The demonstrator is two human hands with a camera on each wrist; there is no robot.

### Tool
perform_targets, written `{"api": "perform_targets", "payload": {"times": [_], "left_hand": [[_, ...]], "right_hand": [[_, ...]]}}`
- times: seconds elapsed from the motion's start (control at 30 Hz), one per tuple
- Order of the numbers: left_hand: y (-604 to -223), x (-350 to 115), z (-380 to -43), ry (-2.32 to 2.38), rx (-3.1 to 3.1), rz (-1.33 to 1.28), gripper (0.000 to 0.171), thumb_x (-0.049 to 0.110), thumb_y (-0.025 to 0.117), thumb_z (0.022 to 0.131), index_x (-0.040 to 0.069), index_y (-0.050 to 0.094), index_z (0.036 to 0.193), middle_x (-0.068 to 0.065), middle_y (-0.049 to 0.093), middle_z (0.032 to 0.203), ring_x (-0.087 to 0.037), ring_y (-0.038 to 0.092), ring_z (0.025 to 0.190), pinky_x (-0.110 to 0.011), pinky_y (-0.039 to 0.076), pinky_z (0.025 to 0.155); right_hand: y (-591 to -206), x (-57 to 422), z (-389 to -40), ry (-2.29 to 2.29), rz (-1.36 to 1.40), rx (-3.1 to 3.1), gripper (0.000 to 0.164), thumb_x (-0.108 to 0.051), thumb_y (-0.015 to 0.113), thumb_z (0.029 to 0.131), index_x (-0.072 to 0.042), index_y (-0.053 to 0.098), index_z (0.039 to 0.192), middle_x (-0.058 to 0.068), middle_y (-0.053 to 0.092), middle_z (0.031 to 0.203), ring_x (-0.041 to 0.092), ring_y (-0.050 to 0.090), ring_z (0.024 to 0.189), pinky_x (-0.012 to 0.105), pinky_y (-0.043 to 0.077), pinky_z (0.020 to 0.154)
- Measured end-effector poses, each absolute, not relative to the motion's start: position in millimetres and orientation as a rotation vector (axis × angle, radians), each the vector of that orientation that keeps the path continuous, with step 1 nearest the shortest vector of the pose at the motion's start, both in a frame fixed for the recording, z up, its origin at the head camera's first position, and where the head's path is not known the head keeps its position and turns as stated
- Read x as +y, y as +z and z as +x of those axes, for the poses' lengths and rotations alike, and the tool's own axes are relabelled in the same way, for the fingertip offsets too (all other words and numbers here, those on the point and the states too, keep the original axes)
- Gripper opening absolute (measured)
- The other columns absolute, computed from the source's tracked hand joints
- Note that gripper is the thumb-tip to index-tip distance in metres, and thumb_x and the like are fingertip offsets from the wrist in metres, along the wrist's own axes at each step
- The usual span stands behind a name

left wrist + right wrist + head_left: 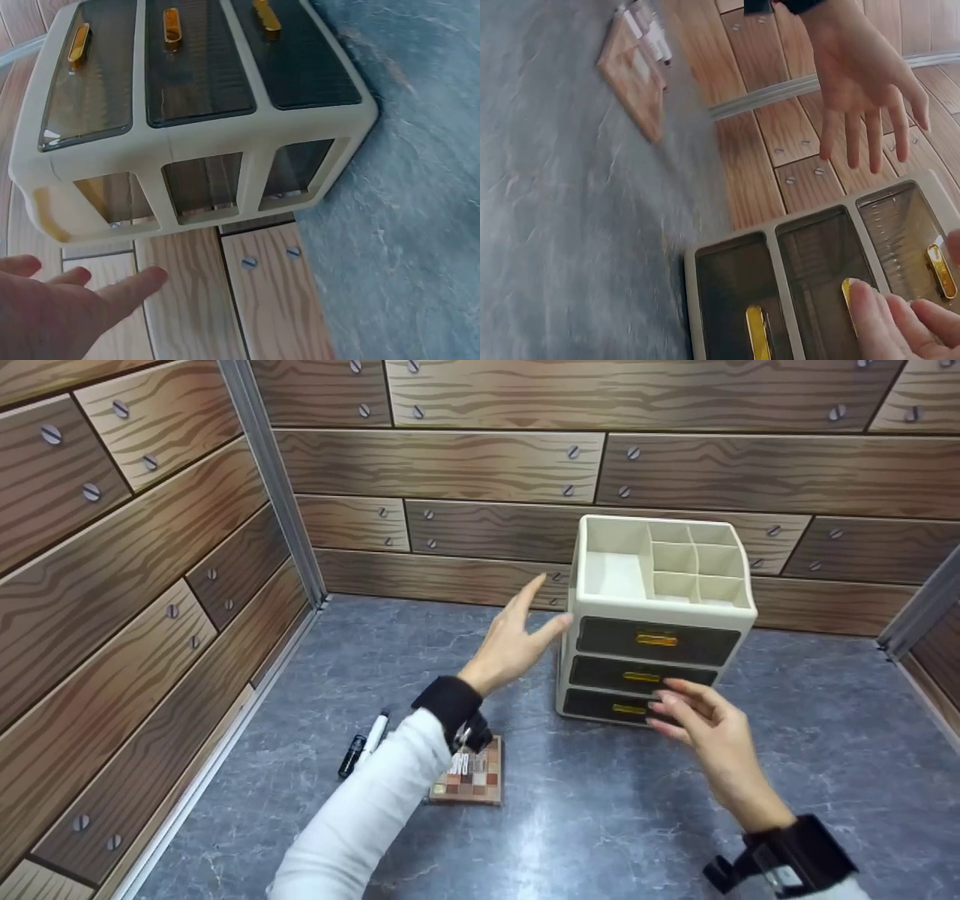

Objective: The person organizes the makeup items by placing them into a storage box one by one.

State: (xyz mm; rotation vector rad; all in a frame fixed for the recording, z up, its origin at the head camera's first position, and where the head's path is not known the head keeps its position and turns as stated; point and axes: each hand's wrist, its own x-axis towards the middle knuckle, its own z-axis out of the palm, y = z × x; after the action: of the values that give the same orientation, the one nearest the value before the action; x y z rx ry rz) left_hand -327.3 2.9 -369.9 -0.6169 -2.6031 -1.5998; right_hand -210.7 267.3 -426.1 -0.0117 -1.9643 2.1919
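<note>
A cream desktop drawer organizer stands on the floor by the back wall, with three dark see-through drawers and yellow handles. All three drawers sit closed. My left hand hovers beside its upper left side, fingers extended and holding nothing. Loosely bent, the fingers of my right hand are in front of the lower drawers. In the right wrist view those fingertips overlap the middle drawer's handle; whether they touch it I cannot tell. The organizer's top compartments hold nothing visible.
Under my left forearm lies a square makeup palette, partly hidden by the sleeve and wrist camera. Left of it are a white tube and a short black tube. Wood-patterned walls enclose the grey marbled surface.
</note>
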Motion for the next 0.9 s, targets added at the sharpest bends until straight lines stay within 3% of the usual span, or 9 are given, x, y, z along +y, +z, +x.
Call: {"api": "perform_targets", "payload": {"times": [0.13,0.27,0.47,0.77,0.9], "left_hand": [[-361,13,-341,-1.723,-2.541,-0.612,0.082,0.058,0.060,0.100,0.035,0.019,0.168,0.002,0.022,0.174,-0.026,0.024,0.159,-0.058,0.022,0.128],[-354,26,-354,-1.936,-2.423,-0.623,0.080,0.048,0.060,0.102,0.029,0.020,0.168,-0.006,0.024,0.173,-0.026,0.025,0.158,-0.049,0.026,0.128],[-339,45,-369,-2.105,-2.318,-0.669,0.080,0.036,0.060,0.103,0.021,0.018,0.169,-0.011,0.017,0.175,-0.026,0.018,0.160,-0.045,0.025,0.129],[-319,63,-393,-2.069,-2.392,-0.657,0.085,0.036,0.061,0.102,0.025,0.011,0.170,-0.002,0.011,0.176,-0.020,0.013,0.161,-0.037,0.022,0.130],[-323,70,-397,-2.097,-2.353,-0.641,0.076,0.028,0.053,0.106,0.022,0.012,0.170,-0.004,0.014,0.176,-0.021,0.014,0.161,-0.035,0.019,0.130]], "right_hand": [[-419,266,-220,2.421,-0.045,-1.725,0.027,-0.011,0.065,0.104,0.004,0.061,0.127,0.009,0.078,0.108,0.022,0.077,0.101,0.034,0.062,0.094],[-411,268,-226,2.603,-0.074,-1.585,0.015,-0.013,0.061,0.107,-0.003,0.065,0.116,0.011,0.078,0.108,0.022,0.076,0.104,0.034,0.060,0.098],[-398,267,-234,2.794,-0.166,-1.464,0.016,-0.014,0.063,0.105,-0.001,0.071,0.108,0.016,0.078,0.106,0.024,0.076,0.103,0.031,0.058,0.100],[-379,265,-243,2.840,-0.231,-1.458,0.023,-0.020,0.063,0.106,0.001,0.071,0.103,0.017,0.077,0.103,0.025,0.077,0.101,0.027,0.057,0.099],[-377,263,-246,2.862,-0.224,-1.466,0.024,-0.019,0.062,0.106,0.003,0.070,0.104,0.019,0.077,0.102,0.025,0.077,0.100,0.026,0.058,0.098]]}}
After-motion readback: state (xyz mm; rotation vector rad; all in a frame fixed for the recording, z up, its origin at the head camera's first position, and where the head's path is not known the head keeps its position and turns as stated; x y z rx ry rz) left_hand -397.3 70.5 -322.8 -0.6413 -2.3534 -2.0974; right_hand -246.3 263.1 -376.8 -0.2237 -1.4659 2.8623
